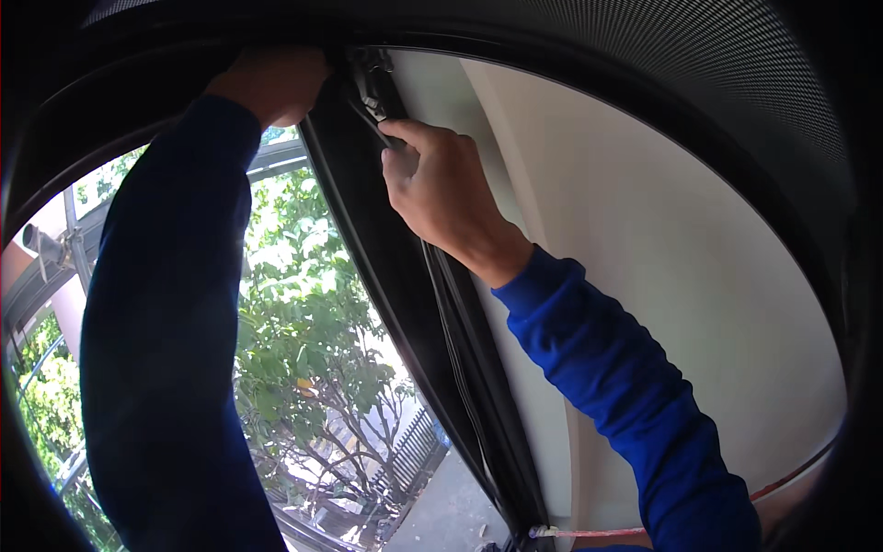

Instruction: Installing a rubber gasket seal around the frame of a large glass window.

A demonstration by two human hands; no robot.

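At the top, my left hand (280, 85) reaches up against the dark frame (354, 216). Its fingers are hidden behind the hand and in the dark edge, so their hold cannot be seen. My right hand (451, 184) is lower and to the right, its index finger and thumb bent round a black cable (363, 109) and the other fingers curled. Just above that fingertip is a small metal fitting (372, 103) in the frame's channel. Thin wires (451, 336) run down the channel below my right hand.
Left of the frame, a glass pane (313, 304) shows leafy trees and a dark fence (405, 451) outside. A pale smooth panel (681, 267) lies to the right. Black mesh (736, 64) curves overhead. A red cord (602, 533) stretches from the frame's lower end.
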